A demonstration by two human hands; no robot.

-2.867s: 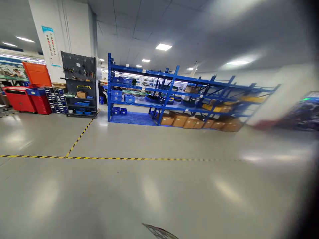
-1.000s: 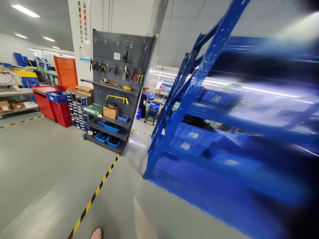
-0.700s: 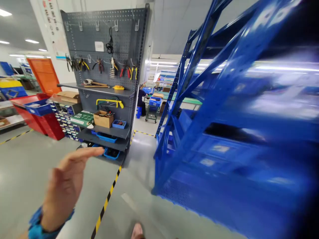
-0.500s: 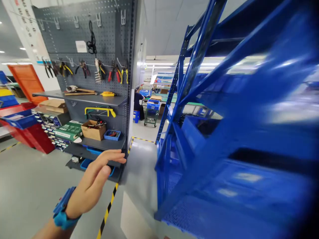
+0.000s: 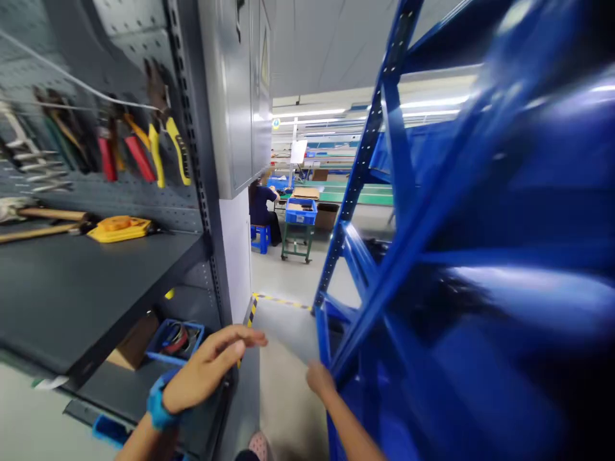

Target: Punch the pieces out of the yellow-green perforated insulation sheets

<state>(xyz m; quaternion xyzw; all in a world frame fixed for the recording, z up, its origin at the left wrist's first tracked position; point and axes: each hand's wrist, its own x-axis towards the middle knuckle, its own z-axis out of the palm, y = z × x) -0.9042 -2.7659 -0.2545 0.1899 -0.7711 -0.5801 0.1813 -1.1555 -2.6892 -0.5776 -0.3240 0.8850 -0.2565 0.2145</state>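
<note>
My left hand (image 5: pixel 206 368) is in front of the grey steel tool board's end post, fingers spread and holding nothing, with a blue wristband on its wrist. Just below it sits a small blue tray of cable (image 5: pixel 175 342) on a lower shelf. My right hand (image 5: pixel 319 378) is at the foot of a blue steel shelving rack (image 5: pixel 365 211), against or just beside an upright. Its fingers are partly hidden, and I see nothing in it.
Pliers (image 5: pixel 166 144) hang on the pegboard (image 5: pixel 96 64) at left, above a dark shelf (image 5: pixel 86 294) holding a yellow tool (image 5: pixel 118 229). An aisle runs between board and rack to a seated person (image 5: pixel 259 218) and a green trolley with a blue crate (image 5: pixel 298 230).
The view has swung closer to the tool board and into the gap beside the rack. My left hand has moved right and my right hand has come into view.
</note>
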